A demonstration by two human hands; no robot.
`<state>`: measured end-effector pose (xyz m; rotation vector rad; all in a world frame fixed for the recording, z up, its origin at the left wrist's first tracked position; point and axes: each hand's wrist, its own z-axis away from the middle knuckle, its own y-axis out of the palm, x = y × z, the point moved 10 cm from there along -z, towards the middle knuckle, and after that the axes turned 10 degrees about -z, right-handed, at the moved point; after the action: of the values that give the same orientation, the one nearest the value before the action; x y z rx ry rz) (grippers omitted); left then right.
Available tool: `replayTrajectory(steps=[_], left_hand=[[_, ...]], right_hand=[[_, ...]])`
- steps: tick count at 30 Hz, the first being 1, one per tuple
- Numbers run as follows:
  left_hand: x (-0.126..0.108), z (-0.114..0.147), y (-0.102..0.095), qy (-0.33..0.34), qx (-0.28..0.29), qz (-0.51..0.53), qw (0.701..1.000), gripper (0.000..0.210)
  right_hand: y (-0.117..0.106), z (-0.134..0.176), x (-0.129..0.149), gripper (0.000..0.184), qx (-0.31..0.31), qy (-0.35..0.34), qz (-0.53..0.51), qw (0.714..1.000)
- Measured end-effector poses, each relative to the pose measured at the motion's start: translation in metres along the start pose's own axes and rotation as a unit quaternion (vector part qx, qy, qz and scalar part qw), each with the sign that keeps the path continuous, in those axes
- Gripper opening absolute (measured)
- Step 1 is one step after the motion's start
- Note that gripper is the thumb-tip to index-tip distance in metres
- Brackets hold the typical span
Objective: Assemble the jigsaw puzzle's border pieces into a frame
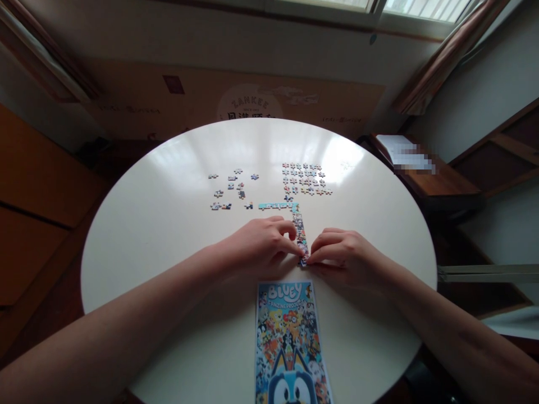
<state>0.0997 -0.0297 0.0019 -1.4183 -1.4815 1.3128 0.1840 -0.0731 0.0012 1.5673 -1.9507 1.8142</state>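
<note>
A narrow column of joined jigsaw puzzle pieces runs toward me on the white table and meets a light-blue joined row at its far end. My left hand lies along the column's left side, fingers curled, one digit pressed on the near end. From the right, my right hand pinches the lowest puzzle piece at that same end. The fingertips of both hands almost meet there and partly cover the piece. Just nearer to me lies a Bluey picture sheet, flat and facing me.
Loose puzzle pieces lie in rows beyond the column. Several more scattered pieces are at the left. The round white table has a curved edge. A wooden side table with papers stands at right, and a printed cardboard panel behind.
</note>
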Motion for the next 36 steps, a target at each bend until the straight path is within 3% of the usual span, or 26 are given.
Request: replayTrajectory(steps=[13, 17, 20, 27, 36], left_hand=[[0.0, 0.001, 0.001, -0.005, -0.003, -0.002, 1.0, 0.033], [0.004, 0.0, 0.003, -0.013, 0.003, -0.002, 1.0, 0.035], [0.006, 0.0, 0.004, -0.015, 0.002, 0.006, 1.0, 0.036], [0.011, 0.0, 0.007, -0.027, 0.002, 0.022, 0.999, 0.04], [0.011, 0.001, 0.005, -0.019, -0.009, 0.044, 0.999, 0.038]], right_hand=[[0.003, 0.002, -0.009, 0.013, 0.0, 0.1, -0.012, 0.995], [-0.01, 0.002, -0.017, 0.011, -0.052, 0.095, -0.085, 0.99], [-0.022, 0.004, -0.022, 0.008, -0.096, 0.081, -0.075, 0.989], [-0.002, 0.004, -0.019, 0.009, -0.012, 0.043, -0.026, 0.999], [-0.002, 0.001, -0.009, 0.012, -0.005, 0.033, 0.031, 0.999]])
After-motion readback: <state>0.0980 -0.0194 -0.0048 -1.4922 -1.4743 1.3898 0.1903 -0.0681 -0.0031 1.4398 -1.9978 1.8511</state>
